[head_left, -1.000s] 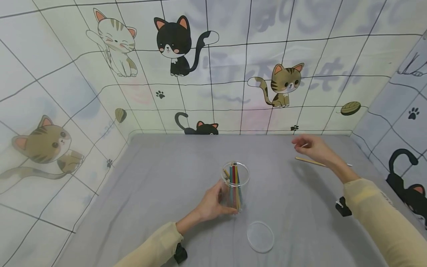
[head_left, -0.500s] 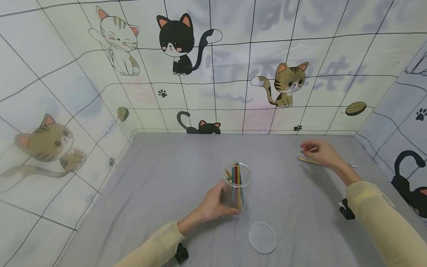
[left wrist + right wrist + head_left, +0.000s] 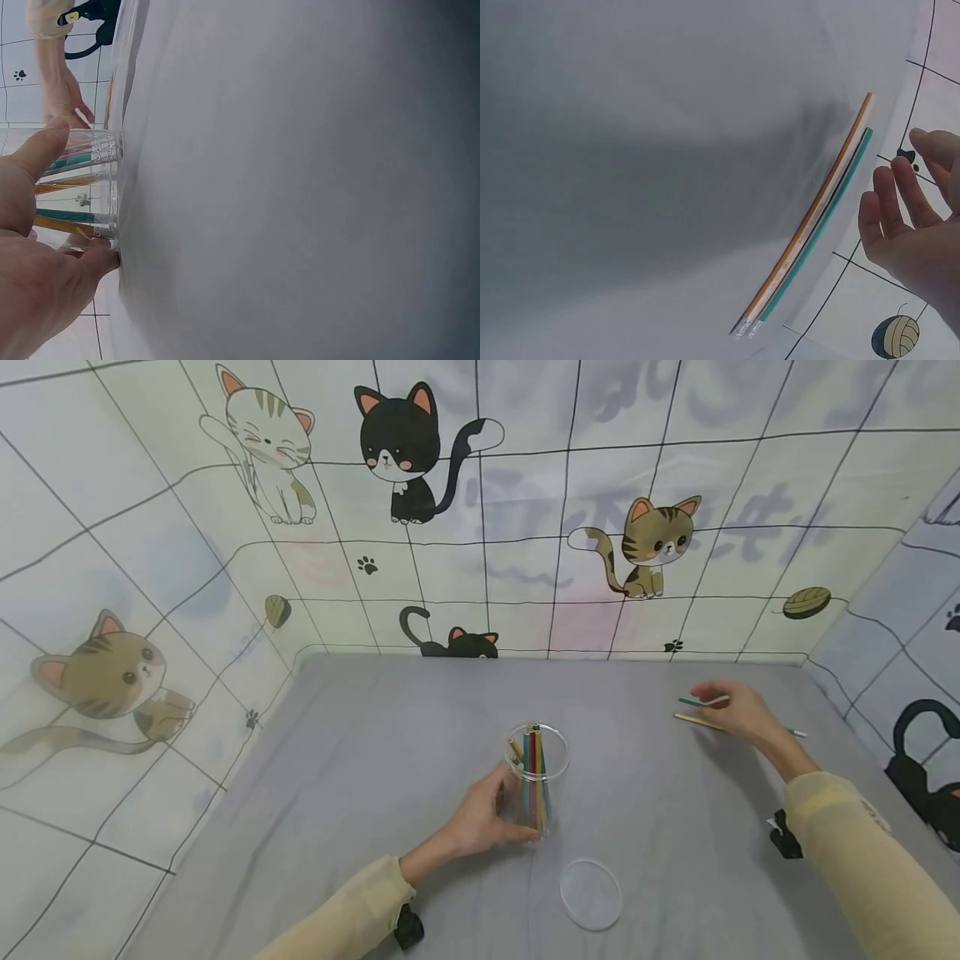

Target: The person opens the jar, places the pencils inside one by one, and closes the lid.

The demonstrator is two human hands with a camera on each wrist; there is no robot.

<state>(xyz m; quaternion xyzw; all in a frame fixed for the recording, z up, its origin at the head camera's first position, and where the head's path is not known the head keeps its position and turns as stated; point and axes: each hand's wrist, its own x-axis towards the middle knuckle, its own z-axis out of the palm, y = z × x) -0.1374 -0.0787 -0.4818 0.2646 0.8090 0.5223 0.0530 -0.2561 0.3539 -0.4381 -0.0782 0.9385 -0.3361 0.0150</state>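
My left hand (image 3: 476,814) grips the side of a clear jar (image 3: 564,758) holding several coloured pencils (image 3: 532,777). In the left wrist view, thumb and fingers of the left hand (image 3: 41,285) wrap the jar near its base, where the pencils' ends (image 3: 71,226) show. At the back right my right hand (image 3: 731,706) hovers over two pencils with its fingers loosely bent. An orange-yellow pencil (image 3: 808,217) and a teal pencil (image 3: 821,220) lie parallel on the cloth in the right wrist view, apart from the right hand (image 3: 915,210).
A clear round lid (image 3: 591,895) lies in front of the jar. Grey cloth (image 3: 360,760) covers the table. Cat-printed curtains (image 3: 517,510) hang along the back and both sides.
The right hand has shifted slightly right and towards me, and the teal pencil's end now shows beyond its fingers. The left hand keeps holding the jar in place.
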